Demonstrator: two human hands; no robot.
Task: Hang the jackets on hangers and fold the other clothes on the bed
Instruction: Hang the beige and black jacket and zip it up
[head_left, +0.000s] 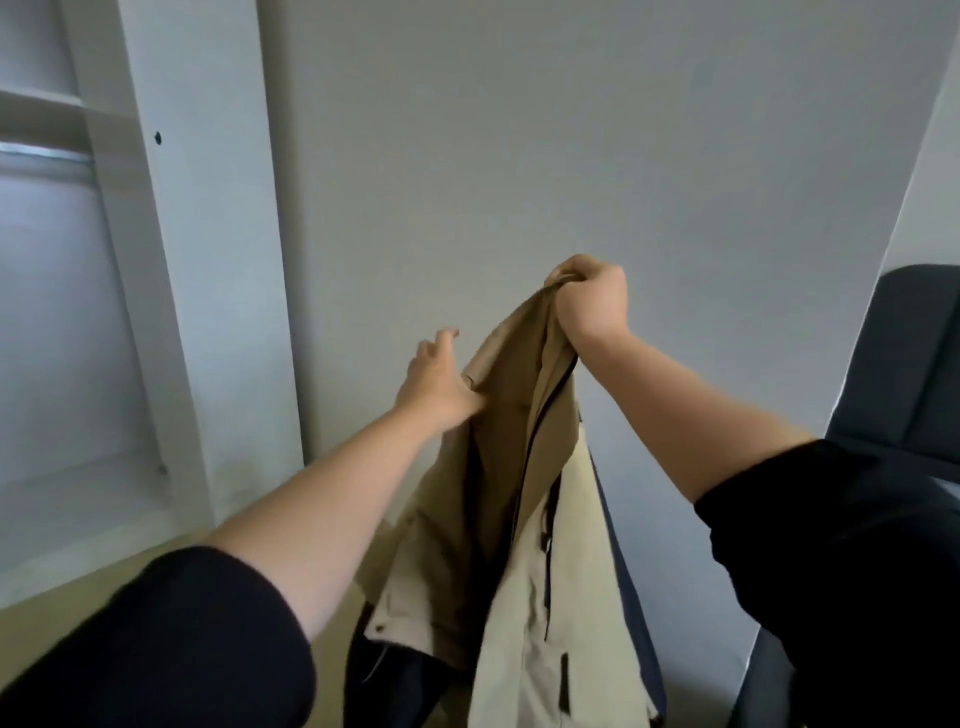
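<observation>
A jacket (524, 499) in tan, cream and dark panels hangs in the air in front of a grey wall. My right hand (592, 299) grips its bunched top edge in a fist and holds it up. My left hand (436, 384) reaches in from the left with fingers stretched out, its thumb side touching the tan fabric near a loose flap. The jacket's lower part drops out of the frame at the bottom. No hanger is in sight.
A white wardrobe frame (197, 260) stands at the left, with a metal rail (47, 156) and a shelf inside. A dark padded chair (904, 364) is at the right edge. Beige floor (93, 587) shows at lower left.
</observation>
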